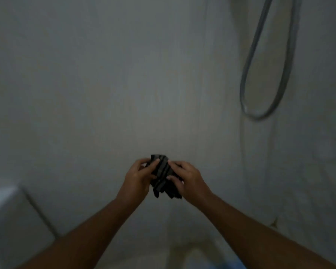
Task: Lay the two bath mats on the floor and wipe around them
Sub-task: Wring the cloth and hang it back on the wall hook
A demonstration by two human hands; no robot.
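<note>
Left hand [138,179] and right hand [188,181] both pinch a bunched striped cloth [162,171] held between them, each equally near. Its long axis runs roughly vertical, loose end hanging. No mats in view (frame dim, blurred). Beyond: wall [105,74], hose [260,74] at right.

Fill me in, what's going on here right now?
A person is holding a dark striped cloth bunched up between both hands, the left hand and the right hand each gripping a side. They are facing a pale wall. A shower hose hangs in a loop at the upper right, and a white fixture sits at the lower left. No bath mats are in view, and the picture is dim and blurred.
</note>
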